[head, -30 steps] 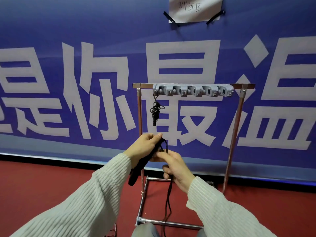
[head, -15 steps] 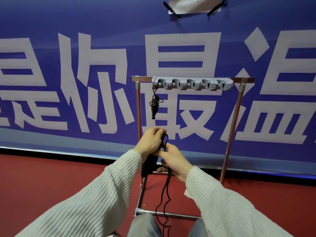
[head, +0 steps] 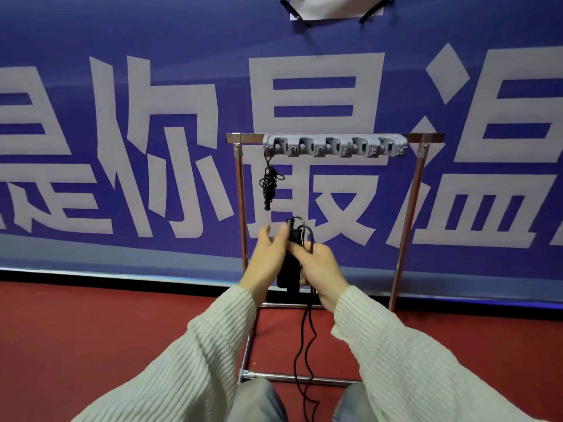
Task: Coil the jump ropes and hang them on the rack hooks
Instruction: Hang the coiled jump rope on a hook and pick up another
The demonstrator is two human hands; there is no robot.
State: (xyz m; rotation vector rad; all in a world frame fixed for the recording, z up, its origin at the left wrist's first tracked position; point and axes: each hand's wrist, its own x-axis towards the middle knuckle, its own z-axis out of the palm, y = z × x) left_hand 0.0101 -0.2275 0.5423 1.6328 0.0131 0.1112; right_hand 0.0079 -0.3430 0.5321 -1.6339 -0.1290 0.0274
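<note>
Rope (head: 307, 339) hangs in black strands from between the two hands, running down past the rack's lower bar to the bottom edge of the view, between the person's knees. Its black handles (head: 288, 269) stand roughly upright, side by side, with a small loop of cord showing at their top end. The right hand (head: 320, 266) holds the handles and cord from the right, fingers curled round them. The left hand (head: 268, 260) lies against the handles from the left with fingers straight and slightly spread (thumb up, palm turned toward the handles), touching rather than gripping. Both arms wear ribbed white sleeves (head: 170, 370).

A second rope (head: 269, 185), already bundled into a tight coil, hangs from the leftmost hook of the grey hook strip (head: 335, 146) at the rack's top bar, near the left post; the other hooks along the strip carry nothing. The metal rack (head: 405, 226) stands on the red floor (head: 91, 324), just in front of a blue banner (head: 152, 41) with large white characters. A white paper (head: 332, 7) is taped at the banner's top edge.
</note>
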